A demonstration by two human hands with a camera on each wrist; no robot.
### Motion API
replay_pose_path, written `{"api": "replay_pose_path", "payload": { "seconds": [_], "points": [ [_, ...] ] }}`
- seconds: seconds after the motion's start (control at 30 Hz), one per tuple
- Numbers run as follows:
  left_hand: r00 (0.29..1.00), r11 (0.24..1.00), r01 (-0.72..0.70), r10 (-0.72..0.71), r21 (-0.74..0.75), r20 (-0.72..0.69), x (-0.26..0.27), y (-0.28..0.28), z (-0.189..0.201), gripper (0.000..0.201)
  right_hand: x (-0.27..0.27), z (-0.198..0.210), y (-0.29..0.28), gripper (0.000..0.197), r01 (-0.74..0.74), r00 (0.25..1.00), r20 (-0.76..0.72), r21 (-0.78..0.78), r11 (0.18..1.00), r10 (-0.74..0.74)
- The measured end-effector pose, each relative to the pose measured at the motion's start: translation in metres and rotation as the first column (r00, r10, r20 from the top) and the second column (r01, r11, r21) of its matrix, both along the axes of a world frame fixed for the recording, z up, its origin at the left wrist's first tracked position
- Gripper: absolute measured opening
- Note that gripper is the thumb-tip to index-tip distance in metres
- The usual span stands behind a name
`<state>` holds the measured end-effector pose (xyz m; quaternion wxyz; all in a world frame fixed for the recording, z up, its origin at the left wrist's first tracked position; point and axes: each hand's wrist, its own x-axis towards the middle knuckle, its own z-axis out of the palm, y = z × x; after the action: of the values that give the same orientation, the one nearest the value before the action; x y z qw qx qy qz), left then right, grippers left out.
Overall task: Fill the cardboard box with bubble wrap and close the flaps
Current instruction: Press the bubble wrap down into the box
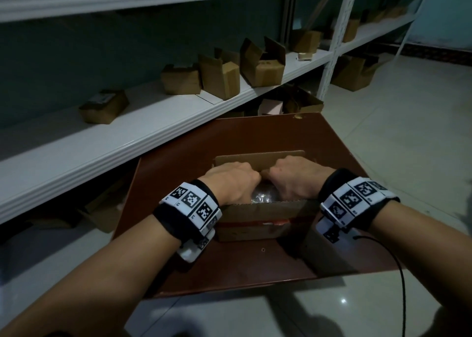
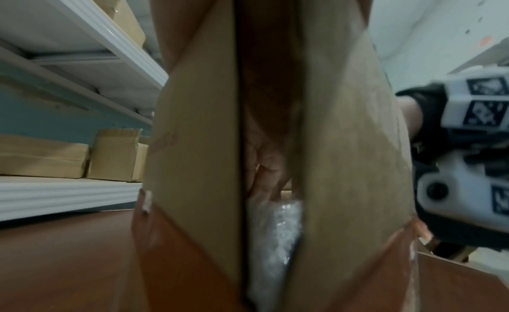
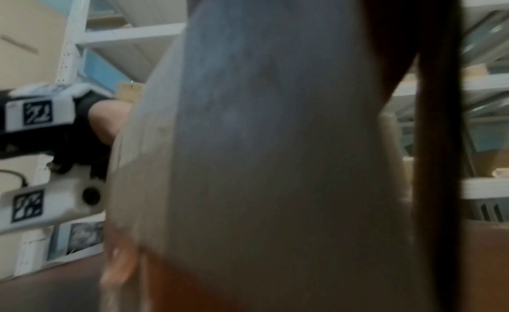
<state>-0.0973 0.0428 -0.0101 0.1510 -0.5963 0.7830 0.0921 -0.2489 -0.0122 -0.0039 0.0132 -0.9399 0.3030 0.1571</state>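
A brown cardboard box (image 1: 255, 222) stands on a dark red-brown table (image 1: 281, 132). Its far flap (image 1: 260, 159) is upright and its near flap leans toward me. Clear bubble wrap (image 1: 263, 196) shows inside, between my wrists. My left hand (image 1: 231, 181) and right hand (image 1: 293, 178) reach down into the box side by side, knuckles up. In the left wrist view, the left fingers (image 2: 265, 173) point fairly straight down onto the bubble wrap (image 2: 278, 229), seen through a gap between two cardboard flaps. Blurred cardboard (image 3: 275, 164) fills the right wrist view and hides the right fingers.
White shelving (image 1: 127, 137) runs along the left and back, close to the table, with several cardboard boxes (image 1: 219, 76) on it and more beneath. Pale tiled floor (image 1: 408, 132) lies to the right. A black cable (image 1: 401, 273) hangs from my right wristband.
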Motion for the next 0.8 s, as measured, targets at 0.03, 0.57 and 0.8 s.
{"api": "replay_pose_path", "payload": {
  "seconds": [0.03,0.57,0.8],
  "points": [
    [1.000,1.000,0.006,-0.006,-0.002,-0.001,0.000,0.000,-0.001,0.035,0.000,-0.002,0.000,0.033,-0.002,1.000,-0.002,-0.012,1.000,0.002],
    [0.996,0.997,-0.044,0.038,-0.069,-0.086,-0.010,-0.013,-0.002,0.026,-0.012,0.006,-0.011,0.049,0.086,0.996,0.017,0.230,0.969,-0.092],
    [0.991,0.994,-0.057,0.046,-0.089,-0.124,-0.007,-0.015,-0.006,0.033,-0.013,0.011,-0.018,0.037,0.165,0.973,0.084,0.392,0.905,-0.214]
  ]
}}
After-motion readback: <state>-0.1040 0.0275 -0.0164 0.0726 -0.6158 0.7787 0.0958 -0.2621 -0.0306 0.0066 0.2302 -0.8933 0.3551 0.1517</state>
